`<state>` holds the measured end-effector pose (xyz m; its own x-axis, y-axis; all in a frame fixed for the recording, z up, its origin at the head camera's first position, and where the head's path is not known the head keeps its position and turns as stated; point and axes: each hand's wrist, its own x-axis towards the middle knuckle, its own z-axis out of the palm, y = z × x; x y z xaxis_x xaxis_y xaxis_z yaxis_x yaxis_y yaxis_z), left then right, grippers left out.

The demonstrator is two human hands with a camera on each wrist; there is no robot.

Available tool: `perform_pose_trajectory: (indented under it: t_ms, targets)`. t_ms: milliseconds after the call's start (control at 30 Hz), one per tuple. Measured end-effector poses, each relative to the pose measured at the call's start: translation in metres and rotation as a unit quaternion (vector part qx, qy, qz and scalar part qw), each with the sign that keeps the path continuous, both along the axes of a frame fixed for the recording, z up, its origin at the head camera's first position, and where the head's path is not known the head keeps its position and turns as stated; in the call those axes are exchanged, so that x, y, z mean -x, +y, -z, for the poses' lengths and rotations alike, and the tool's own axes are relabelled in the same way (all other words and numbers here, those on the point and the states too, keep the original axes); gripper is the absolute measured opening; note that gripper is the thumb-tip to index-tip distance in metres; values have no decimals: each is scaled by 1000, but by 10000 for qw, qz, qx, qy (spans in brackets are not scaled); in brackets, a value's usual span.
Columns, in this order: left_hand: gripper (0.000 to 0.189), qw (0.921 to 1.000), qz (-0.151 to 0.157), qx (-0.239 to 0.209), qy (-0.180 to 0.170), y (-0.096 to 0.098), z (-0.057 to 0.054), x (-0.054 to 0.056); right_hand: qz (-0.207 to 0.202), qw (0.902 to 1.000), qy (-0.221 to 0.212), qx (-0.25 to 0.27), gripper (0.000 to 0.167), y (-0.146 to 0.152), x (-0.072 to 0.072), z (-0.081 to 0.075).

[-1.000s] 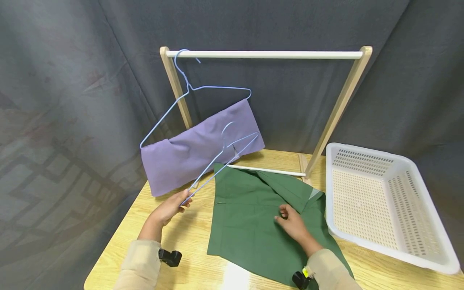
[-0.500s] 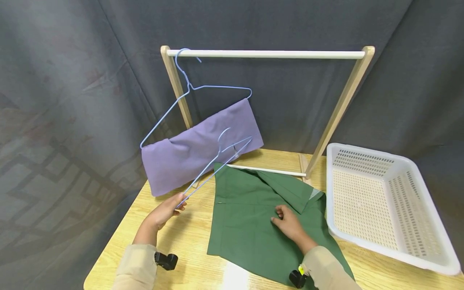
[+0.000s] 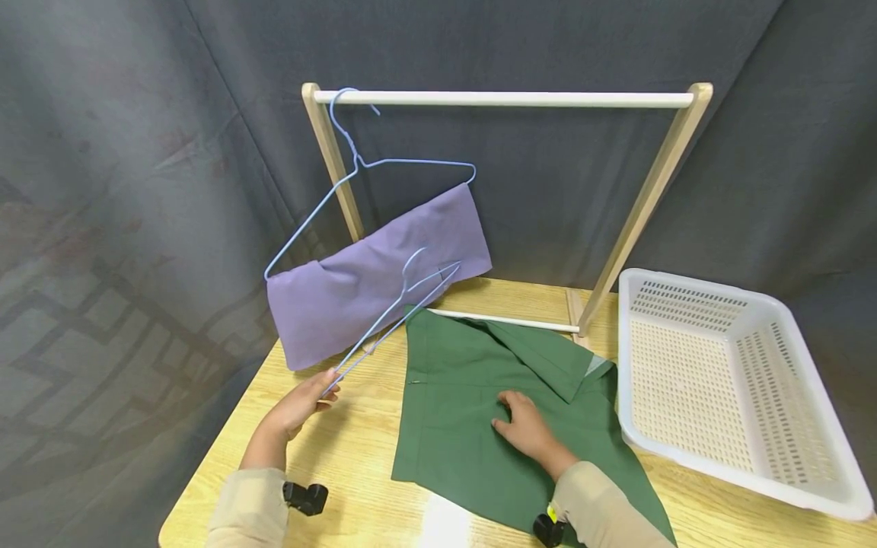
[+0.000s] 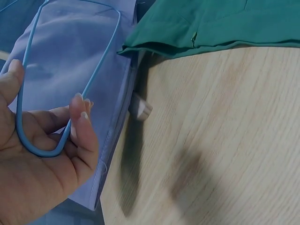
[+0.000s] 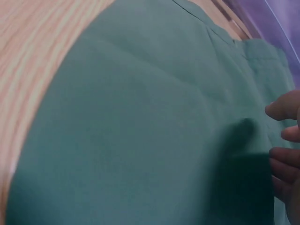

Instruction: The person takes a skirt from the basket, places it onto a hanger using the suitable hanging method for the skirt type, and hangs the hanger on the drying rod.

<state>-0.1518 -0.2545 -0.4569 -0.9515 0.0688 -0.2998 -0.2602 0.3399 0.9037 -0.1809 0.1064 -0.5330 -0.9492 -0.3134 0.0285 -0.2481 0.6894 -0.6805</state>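
My left hand (image 3: 299, 405) grips one end of a blue wire hanger (image 4: 19, 110). In the head view the hanger slants up and to the right, its hook end in front of the purple cloth. Over a flat green garment (image 3: 466, 426), apparently a skirt, my right hand (image 3: 526, 431) hovers with relaxed fingers and holds nothing. Its shadow falls on the fabric in the right wrist view. Folded purple cloth (image 3: 322, 312) hangs over a second blue hanger (image 3: 411, 162), which hooks on the rack's bar at the left.
A wooden rack with a white top bar (image 3: 507, 99) stands at the back of the table (image 3: 363, 472). At the right sits a white perforated basket (image 3: 685, 396). Dark grey curtain (image 3: 534, 183) hangs behind everything.
My left hand has drawn the held hanger down and to the left. The right hand has moved left above the green garment, which lies as before.
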Motion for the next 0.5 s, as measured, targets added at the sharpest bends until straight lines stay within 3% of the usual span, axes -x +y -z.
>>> perform_pose_trajectory:
  t_ms: [500]
  targets:
    - [63,9997,-115,193,-97,-10,-1,-8,-615,9947,409,-714,47,-13,-1,6]
